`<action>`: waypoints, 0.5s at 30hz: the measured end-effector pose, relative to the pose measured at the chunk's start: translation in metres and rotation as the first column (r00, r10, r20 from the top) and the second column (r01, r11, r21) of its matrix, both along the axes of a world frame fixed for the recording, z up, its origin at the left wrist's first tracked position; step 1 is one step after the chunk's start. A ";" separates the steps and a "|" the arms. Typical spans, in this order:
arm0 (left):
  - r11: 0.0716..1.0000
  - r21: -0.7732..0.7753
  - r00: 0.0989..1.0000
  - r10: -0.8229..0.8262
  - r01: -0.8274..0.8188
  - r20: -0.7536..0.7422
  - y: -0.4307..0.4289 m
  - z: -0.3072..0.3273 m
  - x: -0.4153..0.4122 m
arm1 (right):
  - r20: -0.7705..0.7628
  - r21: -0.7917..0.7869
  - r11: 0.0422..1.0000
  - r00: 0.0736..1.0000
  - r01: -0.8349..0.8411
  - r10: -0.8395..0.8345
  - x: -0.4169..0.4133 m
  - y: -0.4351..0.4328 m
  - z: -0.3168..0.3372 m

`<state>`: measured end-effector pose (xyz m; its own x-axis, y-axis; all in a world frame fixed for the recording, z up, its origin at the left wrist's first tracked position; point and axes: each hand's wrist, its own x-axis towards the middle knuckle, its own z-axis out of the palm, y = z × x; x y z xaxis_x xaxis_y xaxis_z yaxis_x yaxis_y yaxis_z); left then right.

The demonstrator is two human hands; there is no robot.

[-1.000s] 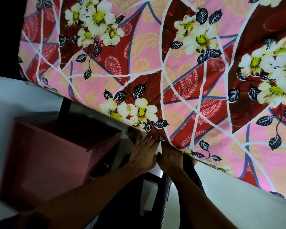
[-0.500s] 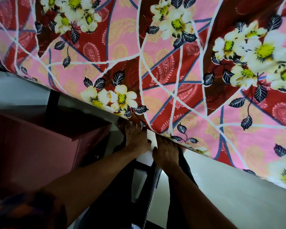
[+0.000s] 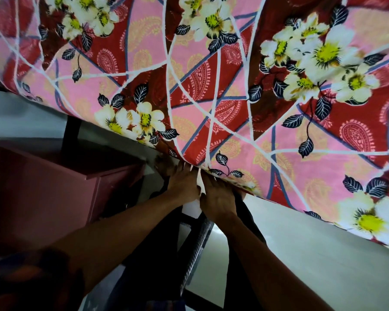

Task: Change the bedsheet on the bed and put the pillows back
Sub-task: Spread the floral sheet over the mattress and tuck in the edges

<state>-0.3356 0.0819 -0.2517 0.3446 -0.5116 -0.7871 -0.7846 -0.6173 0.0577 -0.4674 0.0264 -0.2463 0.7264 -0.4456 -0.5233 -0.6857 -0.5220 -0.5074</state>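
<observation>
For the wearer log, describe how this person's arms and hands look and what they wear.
Both forearms are bare down to the left hand and right hand; no gloves, watch or bracelet shows. A dark patterned sleeve with orange-red patches covers the left upper arm; no right sleeve is in view.

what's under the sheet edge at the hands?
Left hand and right hand press in at the sheet edge; a white patch shows between them. Anything further under is covered.
</observation>
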 end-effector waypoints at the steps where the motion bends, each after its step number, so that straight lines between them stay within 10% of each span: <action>1: 0.999 0.019 0.999 0.037 -0.037 0.020 -0.003 -0.001 -0.005 | -0.025 -0.018 0.999 0.999 -0.026 0.026 -0.009 -0.002 0.003; 8: 0.991 0.004 0.982 0.134 -0.135 0.136 -0.018 -0.007 -0.025 | -0.204 -0.026 0.993 0.973 -0.118 0.110 -0.019 -0.037 0.012; 15: 0.984 -0.147 0.995 -0.102 0.101 0.003 -0.002 0.010 -0.038 | -0.177 0.060 0.997 0.983 -0.044 0.054 -0.015 -0.029 -0.007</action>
